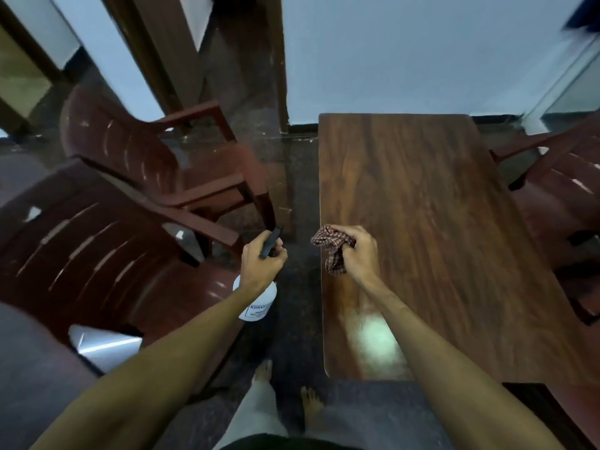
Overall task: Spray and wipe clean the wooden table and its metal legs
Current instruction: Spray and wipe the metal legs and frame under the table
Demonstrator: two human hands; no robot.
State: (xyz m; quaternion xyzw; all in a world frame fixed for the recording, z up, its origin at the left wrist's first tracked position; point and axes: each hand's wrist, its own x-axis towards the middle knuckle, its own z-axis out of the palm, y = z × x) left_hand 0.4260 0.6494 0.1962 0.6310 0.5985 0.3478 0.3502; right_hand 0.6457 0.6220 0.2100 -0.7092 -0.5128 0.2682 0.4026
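Spray bottle [259, 305] is hanging over the floor, left of the wooden table [422, 206], my left hand [261, 266] gripping its neck. Light, slick plastic, I'm guessing. My right hand [358, 251] is clutching the limp checked cloth [329, 248] above the table's edge.

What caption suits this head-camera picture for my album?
Left hand grips a white spray bottle beside the wooden table; right hand holds a checked cloth.

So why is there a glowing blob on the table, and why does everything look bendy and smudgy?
Head view: the pale blob is light glaring off the wooden table near its close end; the wide-angle lens bows the door frames and table edges; the plastic chairs and top right corner are smeared by motion blur.
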